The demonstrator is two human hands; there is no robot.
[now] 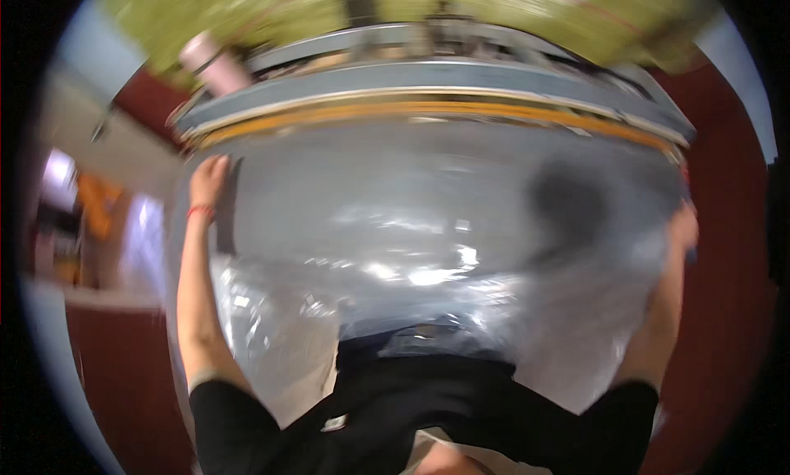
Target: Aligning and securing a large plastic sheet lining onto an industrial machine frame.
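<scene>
A big clear plastic sheet (428, 220) is stretching wide across the counter (428, 92), its far edge lying just short of the counter's orange strip (428, 109). Red floor is showing open on both sides. The left hand (207, 183) is gripping the sheet's left edge; the right hand (683, 228) is at the right edge, its grip too blurred to tell. A pink bottle (216, 64) is standing far left.

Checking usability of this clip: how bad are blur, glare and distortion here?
Head view: motion blur smears everything, worst across the top; white glare streaks the clear plastic sheet; a dark shadow blotch sits right of centre; fisheye bends the table edge; left hand soft, right hand smeared at the sheet's edge.
</scene>
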